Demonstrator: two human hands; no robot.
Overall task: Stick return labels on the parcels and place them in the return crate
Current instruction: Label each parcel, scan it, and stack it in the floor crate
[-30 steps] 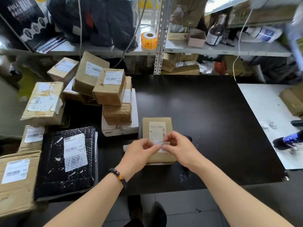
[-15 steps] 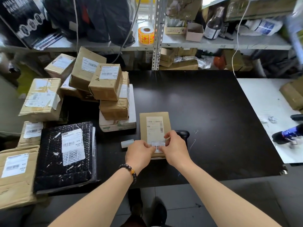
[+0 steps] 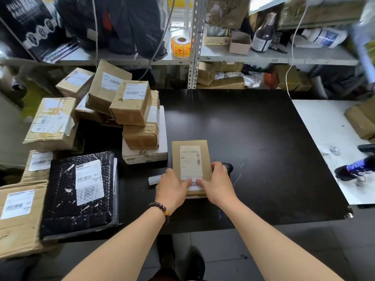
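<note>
A small brown cardboard parcel [image 3: 190, 159] lies flat on the black table [image 3: 253, 149], carrying a white shipping label. A small white return label [image 3: 194, 183] with a red code sits on its near end, below the shipping label. My left hand [image 3: 172, 187] and my right hand [image 3: 217, 184] rest on the parcel's near corners, thumbs pressing the return label from either side. A strip of white label backing [image 3: 154, 179] lies on the table just left of my left hand. No return crate is in view.
A heap of brown labelled parcels [image 3: 129, 102] and a black bubble mailer [image 3: 81, 191] fill the table's left side. A dark handheld object [image 3: 228, 166] lies behind my right hand. Metal shelves [image 3: 194, 57] with an orange sticker roll [image 3: 180, 46] stand behind. A white table [image 3: 328, 142] adjoins on the right.
The return label went from being held above the parcel between both hands to lying on its near end. Both hands came down and now press it flat.
</note>
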